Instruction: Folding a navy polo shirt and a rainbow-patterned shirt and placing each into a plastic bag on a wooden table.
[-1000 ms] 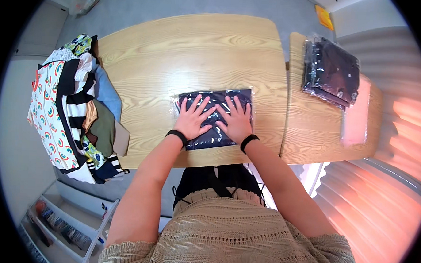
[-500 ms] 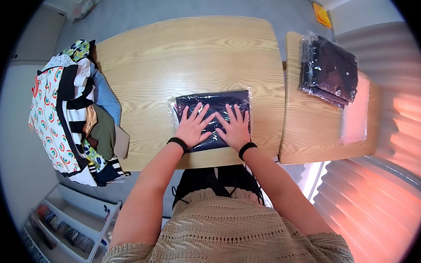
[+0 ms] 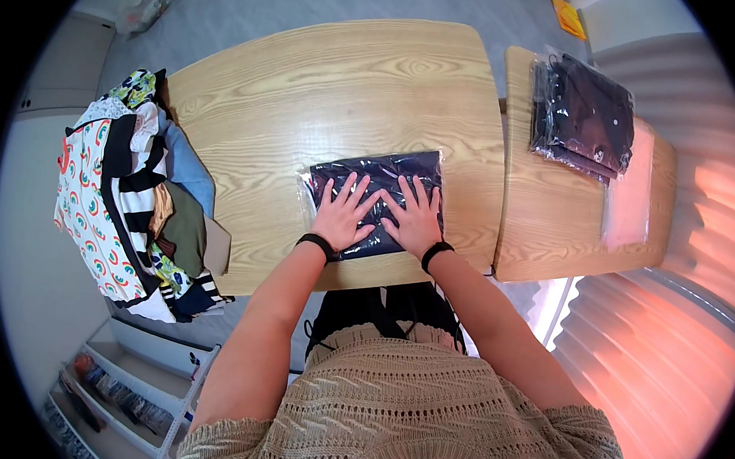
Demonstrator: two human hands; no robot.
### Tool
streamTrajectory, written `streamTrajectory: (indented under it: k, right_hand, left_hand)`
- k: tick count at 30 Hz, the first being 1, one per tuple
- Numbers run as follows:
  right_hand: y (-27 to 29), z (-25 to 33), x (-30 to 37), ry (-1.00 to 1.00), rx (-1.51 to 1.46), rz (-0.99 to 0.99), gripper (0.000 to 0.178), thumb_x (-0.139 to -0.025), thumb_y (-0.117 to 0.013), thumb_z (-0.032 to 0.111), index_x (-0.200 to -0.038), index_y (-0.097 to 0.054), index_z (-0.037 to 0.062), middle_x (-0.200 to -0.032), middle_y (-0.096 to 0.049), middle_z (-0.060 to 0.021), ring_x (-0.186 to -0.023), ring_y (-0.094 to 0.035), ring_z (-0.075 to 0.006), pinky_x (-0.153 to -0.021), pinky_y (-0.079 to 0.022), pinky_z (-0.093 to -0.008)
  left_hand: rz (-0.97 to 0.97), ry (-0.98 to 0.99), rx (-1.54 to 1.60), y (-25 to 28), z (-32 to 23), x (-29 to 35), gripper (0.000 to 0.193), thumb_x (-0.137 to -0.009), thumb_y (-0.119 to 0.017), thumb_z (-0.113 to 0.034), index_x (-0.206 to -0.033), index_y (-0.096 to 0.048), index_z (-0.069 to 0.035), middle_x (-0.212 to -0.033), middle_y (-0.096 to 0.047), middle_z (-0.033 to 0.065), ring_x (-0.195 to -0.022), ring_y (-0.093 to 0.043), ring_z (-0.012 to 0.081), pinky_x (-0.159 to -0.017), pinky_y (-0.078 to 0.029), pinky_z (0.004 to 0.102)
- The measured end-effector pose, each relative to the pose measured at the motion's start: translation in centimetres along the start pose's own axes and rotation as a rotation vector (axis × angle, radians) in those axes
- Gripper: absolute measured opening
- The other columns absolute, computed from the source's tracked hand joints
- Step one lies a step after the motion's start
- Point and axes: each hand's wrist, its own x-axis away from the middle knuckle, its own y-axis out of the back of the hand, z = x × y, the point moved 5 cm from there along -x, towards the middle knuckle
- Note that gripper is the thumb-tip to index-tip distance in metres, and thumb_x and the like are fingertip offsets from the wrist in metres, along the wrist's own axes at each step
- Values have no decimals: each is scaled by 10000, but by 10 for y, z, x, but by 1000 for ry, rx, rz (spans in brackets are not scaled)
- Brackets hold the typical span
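Note:
A folded dark navy garment in a clear plastic bag (image 3: 378,166) lies flat near the front edge of the wooden table (image 3: 349,89). Both palms rest on top of it, side by side. My left hand (image 3: 343,215) has its fingers spread over the left half of the bag. On the right half lies my right hand (image 3: 415,220), fingers also fanned out, the thumbs pointing toward each other. Neither hand grips anything. Clear plastic film sticks out past the garment's left side. A black band circles each wrist.
A heap of mixed clothes (image 3: 106,210) hangs over the table's left end. On the adjoining side table (image 3: 547,254) at right sit a stack of bagged dark garments (image 3: 590,116) and pale flat plastic bags (image 3: 629,200). A shelf rack (image 3: 131,391) stands lower left.
The whole view has shifted slightly. Both hands stay spread on the bagged garment, with hardly any movement across it.

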Motion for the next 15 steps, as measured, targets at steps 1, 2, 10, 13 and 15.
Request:
streamTrajectory:
  k: [1,2,10,13,15]
  right_hand:
    - [1,0,-2,3,7,-4,551,-773,-625,404,-1284,-477,259,-1412,-312,-118,-1320,-219,-352,-990,-191,-650]
    - [1,1,-1,7,12,-7,550,-779,-621,402,-1289,-472,260,-1411,-312,-119,-1323,-215,-352,-991,-190,-652]
    - [38,-22,2,-86,-301,-176,550,-727,-662,170,-1246,-484,123,-1306,-439,-170,-1218,-404,-337,-1015,-321,-451]
    - [41,-72,20,-391,-478,-333,430,-725,-639,108,-1126,-526,-2,-1049,-571,-196,-983,-540,-351,-879,-424,-399]
    - [10,-108,36,-765,-757,-301,381,-748,-653,101,-1074,-526,-49,-1051,-571,-195,-912,-580,-297,-791,-470,-370]
  left_hand:
    - [-4,2,-4,0,1,0,691,-789,-548,-503,-1383,-341,-217,-1478,-210,104,-1368,-153,319,-1029,-166,611]
    - [-24,-7,-12,3,1,0,698,-793,-542,-510,-1390,-330,-217,-1482,-200,100,-1368,-152,318,-1030,-158,612]
    - [-273,115,375,43,16,14,537,-761,-598,-101,-1269,-434,-46,-1338,-379,209,-1241,-368,369,-1025,-329,417]
    - [-471,612,455,24,65,56,357,-776,-569,-111,-1104,-532,25,-1064,-569,209,-1020,-539,346,-882,-435,390]
    - [-411,1009,759,-17,90,83,282,-818,-567,-144,-1034,-547,36,-942,-627,176,-892,-599,309,-797,-470,371]
